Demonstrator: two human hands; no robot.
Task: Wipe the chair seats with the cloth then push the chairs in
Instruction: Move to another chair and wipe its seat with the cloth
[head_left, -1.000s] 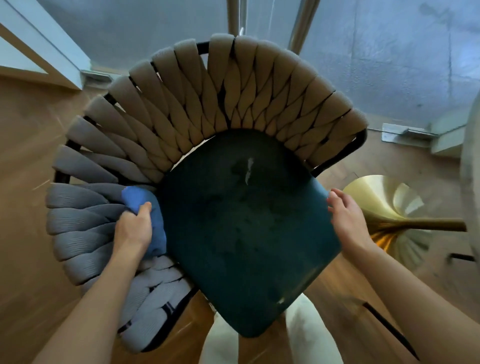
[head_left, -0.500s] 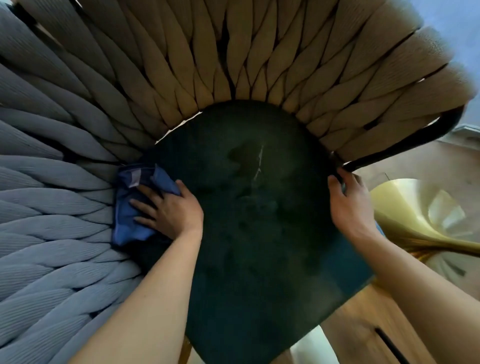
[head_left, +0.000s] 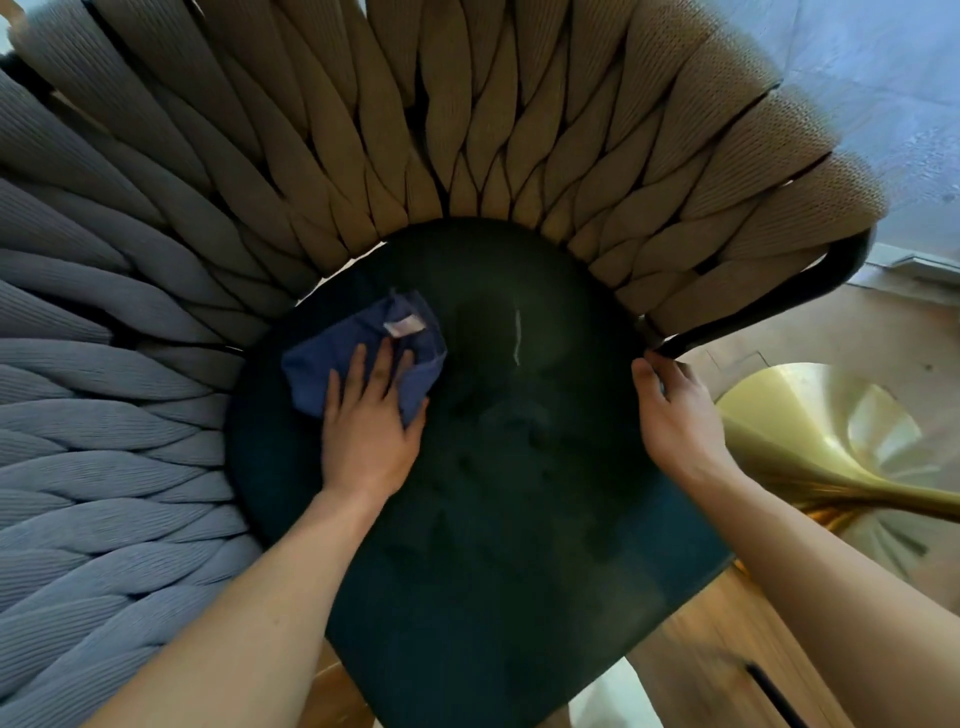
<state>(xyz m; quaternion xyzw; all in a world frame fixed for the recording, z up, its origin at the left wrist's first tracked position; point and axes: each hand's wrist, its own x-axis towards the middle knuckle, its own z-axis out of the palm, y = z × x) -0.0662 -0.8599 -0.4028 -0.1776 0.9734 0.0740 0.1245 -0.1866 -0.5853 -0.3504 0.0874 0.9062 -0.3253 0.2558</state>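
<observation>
The left hand (head_left: 366, 431) presses the cloth (head_left: 363, 358) flat-fingered onto the seat (head_left: 509, 519) to wipe, while the right hand (head_left: 675, 415) grips the seat's edge, steadying it.

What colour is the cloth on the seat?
Blue, with a small pale tag; the cloth shows in the head view.

View: a single head-worn wide-angle camera; no second view shares the scene.
Position: above the chair seat (head_left: 493, 493), at the person's head.
Direction: forward and steeply down, onto the seat and the woven backrest (head_left: 415, 156) that curves round it.
Nearness: close; the seat and backrest fill most of the frame, and both forearms enter from the bottom edge.
Reach of frame: left hand (head_left: 366, 431) on the blue cloth (head_left: 358, 348) left of centre, right hand (head_left: 675, 415) at the seat's right edge, brass table base (head_left: 831, 452) and wooden floor (head_left: 701, 665) at the right.
Distortion: straps bend outward toward the edges.
</observation>
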